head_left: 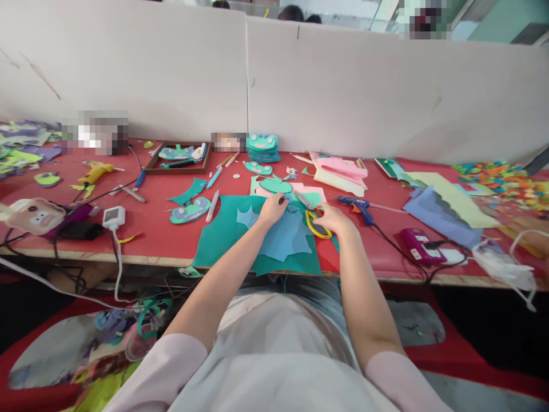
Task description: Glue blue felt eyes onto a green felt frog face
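My left hand (274, 209) is closed, its fingertips pinched at the upper edge of a light blue felt piece (285, 237); what they hold is too small to make out. My right hand (333, 220) is wrapped round the yellow-handled scissors (318, 225), whose blades point up and left. Beneath the blue piece lies a larger dark green felt sheet (223, 229), reaching the table's front edge. A green felt shape (275, 185) rests just beyond my left hand, with pink sheets beside it.
A blue glue gun (355, 205) and a purple power strip (422, 246) are on the right. Farther back stand stacked green felt faces (263, 147) and a wooden tray (178, 168). On the left sit a yellow glue gun (98, 170) and cables. A person's hand (532, 232) shows at far right.
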`<state>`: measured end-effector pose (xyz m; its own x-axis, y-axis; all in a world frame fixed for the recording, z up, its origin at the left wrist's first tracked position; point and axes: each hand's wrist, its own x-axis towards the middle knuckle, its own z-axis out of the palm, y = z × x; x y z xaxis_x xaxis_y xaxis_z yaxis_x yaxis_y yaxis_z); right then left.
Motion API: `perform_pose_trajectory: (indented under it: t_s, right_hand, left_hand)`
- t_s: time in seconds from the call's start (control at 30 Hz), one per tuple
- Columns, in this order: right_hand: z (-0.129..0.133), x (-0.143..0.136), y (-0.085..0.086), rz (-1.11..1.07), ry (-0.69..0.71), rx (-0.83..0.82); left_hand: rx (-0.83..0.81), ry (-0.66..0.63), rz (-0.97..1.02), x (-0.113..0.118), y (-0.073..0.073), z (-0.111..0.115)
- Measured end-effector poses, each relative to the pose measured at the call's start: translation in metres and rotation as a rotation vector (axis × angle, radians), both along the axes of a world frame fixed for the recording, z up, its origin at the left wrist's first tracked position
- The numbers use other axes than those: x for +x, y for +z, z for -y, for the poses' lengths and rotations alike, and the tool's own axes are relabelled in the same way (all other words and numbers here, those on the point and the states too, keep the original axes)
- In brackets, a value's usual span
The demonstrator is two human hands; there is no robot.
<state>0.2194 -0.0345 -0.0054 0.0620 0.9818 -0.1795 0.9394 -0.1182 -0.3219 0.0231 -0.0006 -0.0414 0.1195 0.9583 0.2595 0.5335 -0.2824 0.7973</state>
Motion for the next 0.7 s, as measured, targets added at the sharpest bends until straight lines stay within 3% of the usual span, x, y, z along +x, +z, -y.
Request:
perform_pose_trajectory:
  t_s: [0.27,0.5,0.7]
  right_hand:
    - [0.006,-0.013,-0.009,-0.022,-0.114,0.095]
    - [0.012,-0.009,-0.006,-0.115,-0.238,0.222]
    - [0.002,-0.006,-0.008,-0.673,-0.251,0.498]
  left_hand:
    - [-0.004,-0.003,0.004,-0.001,0.0,0.0]
    - [-0.01,0.0,-0.004,-0.001,-0.001,-0.001]
    - [-0.024,0.003,-0.003,0.0,-0.001,-0.001]
